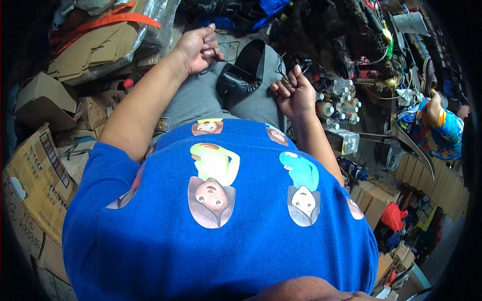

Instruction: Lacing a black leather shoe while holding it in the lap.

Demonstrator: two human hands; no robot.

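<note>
A black shoe (238, 80) rests on my lap, over the grey trousers (193, 98), its glossy toe toward my left and its opening facing up. Beyond it on the left, my left hand (197, 49) is raised with fingers curled, a thin dark thread pinched in them. On the other side, my right hand (297, 95) is closed in a pinch too. Dark thread (282, 64) runs up from its fingertips beside the shoe. Both hands are apart from the shoe. Where the thread enters the shoe is too fine to make out.
Flattened cardboard (95, 52) and an open carton (45, 103) are piled at my left. Several small clear bottles (346, 103) stand at my right, near a curved metal blade (414, 145). Another person's hand (433, 108) shows at the far right.
</note>
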